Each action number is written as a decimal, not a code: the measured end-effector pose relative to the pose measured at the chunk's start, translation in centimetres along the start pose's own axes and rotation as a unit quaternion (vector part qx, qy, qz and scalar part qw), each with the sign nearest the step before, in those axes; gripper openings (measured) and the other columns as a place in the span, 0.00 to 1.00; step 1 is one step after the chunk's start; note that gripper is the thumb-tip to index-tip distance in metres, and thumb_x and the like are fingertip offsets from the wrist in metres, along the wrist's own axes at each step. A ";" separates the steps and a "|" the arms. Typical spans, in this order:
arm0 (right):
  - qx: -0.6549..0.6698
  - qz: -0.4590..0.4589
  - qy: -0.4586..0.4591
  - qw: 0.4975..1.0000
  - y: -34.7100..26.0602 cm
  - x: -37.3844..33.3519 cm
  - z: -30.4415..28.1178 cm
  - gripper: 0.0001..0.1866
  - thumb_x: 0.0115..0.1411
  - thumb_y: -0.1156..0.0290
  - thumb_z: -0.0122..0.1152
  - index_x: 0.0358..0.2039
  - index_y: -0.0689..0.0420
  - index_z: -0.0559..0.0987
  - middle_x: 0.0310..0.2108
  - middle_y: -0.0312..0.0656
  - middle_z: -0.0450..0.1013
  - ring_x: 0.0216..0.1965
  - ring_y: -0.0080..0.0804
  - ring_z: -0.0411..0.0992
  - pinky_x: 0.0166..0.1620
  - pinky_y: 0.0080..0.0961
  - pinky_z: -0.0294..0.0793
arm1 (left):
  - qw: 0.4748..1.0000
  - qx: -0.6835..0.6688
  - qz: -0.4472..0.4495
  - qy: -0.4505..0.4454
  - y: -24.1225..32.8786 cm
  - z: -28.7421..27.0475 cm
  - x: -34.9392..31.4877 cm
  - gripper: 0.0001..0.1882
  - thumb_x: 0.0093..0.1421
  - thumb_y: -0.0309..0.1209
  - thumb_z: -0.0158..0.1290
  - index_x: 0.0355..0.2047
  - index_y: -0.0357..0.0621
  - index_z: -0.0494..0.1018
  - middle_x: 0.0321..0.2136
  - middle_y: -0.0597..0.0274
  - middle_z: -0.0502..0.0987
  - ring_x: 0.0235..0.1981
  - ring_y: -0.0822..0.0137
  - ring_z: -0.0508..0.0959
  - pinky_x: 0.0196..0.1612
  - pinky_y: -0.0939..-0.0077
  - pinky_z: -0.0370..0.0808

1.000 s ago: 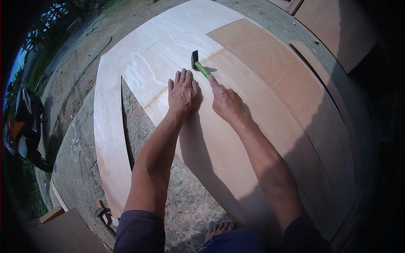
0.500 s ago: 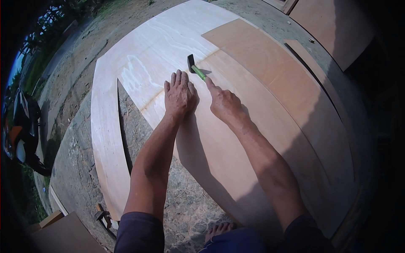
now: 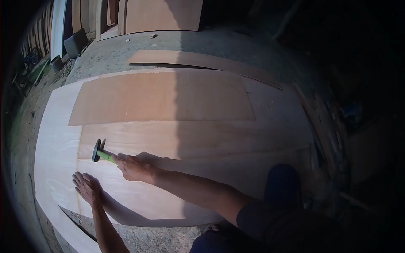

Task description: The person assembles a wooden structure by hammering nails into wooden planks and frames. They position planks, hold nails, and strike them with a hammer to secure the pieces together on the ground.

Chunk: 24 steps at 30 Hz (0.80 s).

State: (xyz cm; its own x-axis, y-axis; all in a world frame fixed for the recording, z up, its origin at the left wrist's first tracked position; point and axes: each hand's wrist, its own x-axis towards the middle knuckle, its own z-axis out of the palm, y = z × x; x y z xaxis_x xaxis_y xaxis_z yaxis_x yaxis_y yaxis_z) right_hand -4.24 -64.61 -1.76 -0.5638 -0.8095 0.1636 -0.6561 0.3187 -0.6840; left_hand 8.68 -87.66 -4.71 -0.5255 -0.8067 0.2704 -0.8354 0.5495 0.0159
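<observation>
My right hand (image 3: 135,168) grips a hammer (image 3: 104,156) by its green handle. The dark hammer head is over the plywood near a brownish joint line; whether it touches the wood I cannot tell. Nearer to me and slightly left, my left hand (image 3: 87,187) lies on the sheet, fingers stretched out across that same line. Beneath both hands spreads a large pale plywood sheet (image 3: 143,198), sunlit on the left and shaded on the right. A browner rectangular panel (image 3: 126,99) rests on its far part.
Past the sheet's far edge lies a long thin plywood strip (image 3: 198,60) on the concrete floor (image 3: 114,52). A large wooden panel (image 3: 162,17) stands upright behind it. Boards and a small bucket (image 3: 56,64) are at the far left. Wood scraps (image 3: 327,130) lie in shadow on the right.
My view has swung to the right, bringing the far panel and shaded side into sight. My right hand still grips the hammer, and my left hand still lies on the plywood.
</observation>
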 end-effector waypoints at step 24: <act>-0.324 0.390 0.306 0.806 32.9 -30.6 -36.7 0.11 0.62 0.70 0.56 0.44 0.59 0.76 0.45 0.54 0.73 0.46 0.56 0.74 0.48 0.45 0.75 | 0.990 -0.117 -0.071 -0.010 -2.1 -4.9 -7.9 0.24 0.71 0.39 0.41 0.63 0.45 0.68 0.66 0.56 0.66 0.69 0.54 0.63 0.68 0.41 0.55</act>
State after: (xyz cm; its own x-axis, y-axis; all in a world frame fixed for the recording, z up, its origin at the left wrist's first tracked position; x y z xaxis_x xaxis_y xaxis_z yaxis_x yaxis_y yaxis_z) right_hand -27.03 -11.24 -3.17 -0.9432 0.0926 0.3191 0.0046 0.9639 -0.2662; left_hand 15.37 -81.35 -2.20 -0.4095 -0.8828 0.2303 -0.8424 0.4628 0.2761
